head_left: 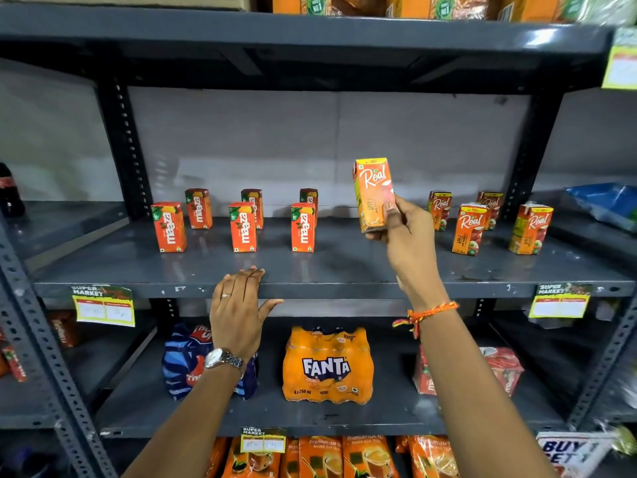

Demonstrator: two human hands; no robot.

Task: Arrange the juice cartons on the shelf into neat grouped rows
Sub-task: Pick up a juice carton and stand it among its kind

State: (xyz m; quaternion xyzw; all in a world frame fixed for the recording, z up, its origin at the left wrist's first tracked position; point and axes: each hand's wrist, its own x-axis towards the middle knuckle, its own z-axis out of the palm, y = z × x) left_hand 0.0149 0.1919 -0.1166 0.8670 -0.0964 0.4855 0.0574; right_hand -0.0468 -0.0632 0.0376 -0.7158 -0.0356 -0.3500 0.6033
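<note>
Orange Real carton (374, 194), lifted clear above the shelf (344, 270), sits pinched low in the right hand (406, 236); light, stiff board, probably best gripped by its sides. Left hand (238, 308) rests open on the edge.

— Light?
— Bright and even from above; soft glare streaks the grey shelf (344, 267) beyond the left hand (238, 305), with deep shade under the upper shelf.
— Sharpness?
— Crisp centrally; frame edges bow and smear, far right worst.
</note>
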